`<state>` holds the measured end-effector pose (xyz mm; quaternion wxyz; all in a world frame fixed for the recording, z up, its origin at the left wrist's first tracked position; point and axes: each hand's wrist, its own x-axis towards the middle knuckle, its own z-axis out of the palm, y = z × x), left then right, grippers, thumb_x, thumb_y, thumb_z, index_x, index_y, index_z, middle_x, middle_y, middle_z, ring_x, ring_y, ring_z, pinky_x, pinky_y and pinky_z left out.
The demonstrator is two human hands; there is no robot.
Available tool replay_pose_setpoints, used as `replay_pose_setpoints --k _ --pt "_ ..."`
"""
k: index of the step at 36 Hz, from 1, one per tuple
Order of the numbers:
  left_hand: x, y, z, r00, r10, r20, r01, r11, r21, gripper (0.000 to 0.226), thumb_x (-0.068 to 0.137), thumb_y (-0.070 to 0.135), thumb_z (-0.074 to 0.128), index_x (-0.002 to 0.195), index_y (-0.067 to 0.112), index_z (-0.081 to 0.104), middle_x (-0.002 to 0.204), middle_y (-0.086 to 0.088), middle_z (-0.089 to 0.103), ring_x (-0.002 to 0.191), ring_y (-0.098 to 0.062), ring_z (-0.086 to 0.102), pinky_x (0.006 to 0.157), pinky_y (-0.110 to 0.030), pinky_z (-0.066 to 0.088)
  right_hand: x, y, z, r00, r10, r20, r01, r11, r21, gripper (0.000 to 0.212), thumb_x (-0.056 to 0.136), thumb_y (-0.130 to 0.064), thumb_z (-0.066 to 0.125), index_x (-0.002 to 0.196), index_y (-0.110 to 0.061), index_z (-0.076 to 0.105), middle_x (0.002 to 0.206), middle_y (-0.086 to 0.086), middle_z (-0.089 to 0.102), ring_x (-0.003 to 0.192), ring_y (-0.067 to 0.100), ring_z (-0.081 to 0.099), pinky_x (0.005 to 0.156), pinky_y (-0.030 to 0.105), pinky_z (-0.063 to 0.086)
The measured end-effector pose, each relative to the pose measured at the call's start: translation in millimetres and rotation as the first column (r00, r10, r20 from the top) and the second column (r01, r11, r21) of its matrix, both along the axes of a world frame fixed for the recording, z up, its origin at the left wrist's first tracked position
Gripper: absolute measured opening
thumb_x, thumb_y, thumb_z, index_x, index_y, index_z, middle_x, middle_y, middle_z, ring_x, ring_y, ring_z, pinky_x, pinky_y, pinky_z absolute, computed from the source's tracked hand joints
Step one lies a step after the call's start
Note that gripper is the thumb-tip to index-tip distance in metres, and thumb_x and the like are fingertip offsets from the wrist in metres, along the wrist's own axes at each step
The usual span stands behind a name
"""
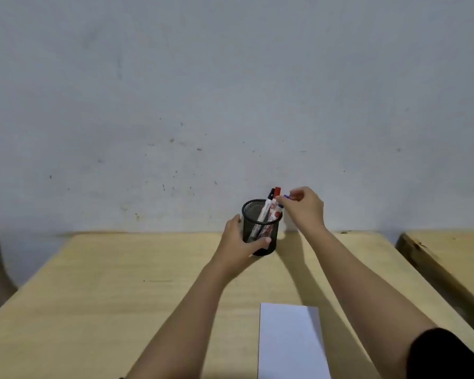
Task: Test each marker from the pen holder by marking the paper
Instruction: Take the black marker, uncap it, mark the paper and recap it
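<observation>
Legible text: none. Markers (pixel 268 212) in pen holder (pixel 260 228): white barrels carry printed labels with red patches, too small and blurred to read. Paper (pixel 290 343): blank, unmarked.

The worktop (pixel 121 310) is a pale wooden surface whose far edge meets a scuffed grey wall. A black mesh pen holder (pixel 261 228) stands upright on it just inside the far edge, a little right of the middle. A white sheet of paper (pixel 289 343) lies flat at the near edge, right of centre, well apart from the pen holder.
</observation>
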<state>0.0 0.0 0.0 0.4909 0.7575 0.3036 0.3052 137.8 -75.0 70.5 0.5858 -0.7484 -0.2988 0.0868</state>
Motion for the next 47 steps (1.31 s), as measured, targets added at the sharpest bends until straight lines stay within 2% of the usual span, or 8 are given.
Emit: replay_pose_setpoints --k 3,6,9,13,26,35,41,47 --pt "6.8 2.0 -6.2 0.997 -0.039 0.072 0.04 0.999 -0.017 0.068 0.063 0.034 0.083 0.122 0.026 0.05 0.126 0.002 0.055 0.114 -0.006 0.054 0.088 -0.019 0.046 -1.1 6.3 -1.6 0.996 0.026 -0.088 -0.026 1.0 0.001 0.034 0.077 -0.022 0.074 0.103 -0.006 0.06 0.083 -0.004 0.055 0.074 0.009 0.052 0.052 0.005 0.037" --pt "12.0 3.5 -13.3 0.995 -0.012 0.103 0.018 0.998 -0.052 0.071 0.061 0.031 0.084 0.123 0.023 0.049 0.124 0.001 0.056 0.111 -0.005 0.057 0.091 -0.025 0.049 -1.7 16.5 -9.3 0.988 0.046 -0.15 -0.044 0.999 0.011 0.034 0.074 -0.023 0.076 0.1 -0.007 0.061 0.079 -0.002 0.056 0.066 0.01 0.054 0.046 0.008 0.038" --pt "15.2 7.8 -17.2 0.992 0.0 0.124 0.003 1.0 -0.023 0.07 0.064 0.025 0.084 0.124 0.02 0.048 0.125 0.002 0.053 0.11 -0.002 0.054 0.088 -0.019 0.046 -3.2 26.0 -13.1 0.986 0.034 -0.164 -0.033 0.999 0.007 0.032 0.07 -0.023 0.078 0.094 -0.01 0.062 0.081 0.005 0.061 0.066 0.02 0.058 0.054 0.021 0.042" --pt "17.4 13.1 -22.5 0.995 0.017 0.102 -0.019 1.0 0.012 0.071 0.062 0.03 0.083 0.123 0.02 0.048 0.125 -0.001 0.051 0.114 -0.011 0.053 0.096 -0.031 0.047 -5.0 33.0 -17.0 0.986 0.023 -0.168 -0.018 0.999 0.027 0.026 0.069 -0.019 0.079 0.084 -0.012 0.06 0.069 -0.003 0.055 0.07 0.021 0.055 0.072 0.033 0.05" --pt "17.1 10.5 -20.4 0.995 0.019 0.102 -0.021 1.0 0.012 0.076 0.058 0.038 0.082 0.125 0.022 0.048 0.124 0.002 0.05 0.114 -0.012 0.055 0.099 -0.039 0.049 -12.9 31.4 -14.0 0.989 0.046 -0.139 -0.027 0.991 0.132 0.021 0.069 -0.012 0.077 0.082 -0.018 0.062 0.072 -0.008 0.059 0.073 0.016 0.057 0.073 0.028 0.048" --pt "13.4 11.0 -14.6 0.999 0.023 0.044 -0.026 0.997 0.075 0.065 0.066 0.03 0.083 0.121 0.019 0.05 0.12 -0.001 0.048 0.108 -0.011 0.053 0.096 -0.03 0.046 -18.5 20.8 12.0 0.977 0.148 -0.153 -0.104 0.959 0.263 0.024 0.072 -0.007 0.075 0.092 -0.014 0.064 0.08 -0.004 0.064 0.068 0.006 0.06 0.04 0.012 0.044" --pt "13.1 5.6 -11.2 0.998 0.058 0.022 -0.059 0.996 0.061 0.069 0.065 0.033 0.083 0.122 0.017 0.05 0.118 -0.002 0.046 0.108 -0.015 0.054 0.097 -0.032 0.047 -20.6 6.7 34.0 0.975 0.209 -0.071 -0.172 0.921 0.349 0.027 0.072 -0.005 0.075 0.097 -0.007 0.064 0.088 0.002 0.069 0.078 0.009 0.065 0.063 0.021 0.05" --pt "13.3 -10.1 -2.9 0.986 0.163 0.029 -0.163 0.987 0.0 0.063 0.066 0.024 0.081 0.121 0.009 0.052 0.116 -0.004 0.048 0.105 -0.018 0.057 0.087 -0.029 0.049 -37.3 -15.8 57.2 0.956 0.286 0.07 -0.288 0.854 0.434 0.023 0.075 -0.002 0.073 0.094 -0.012 0.063 0.086 -0.002 0.067 0.08 0.009 0.065 0.064 0.02 0.053"
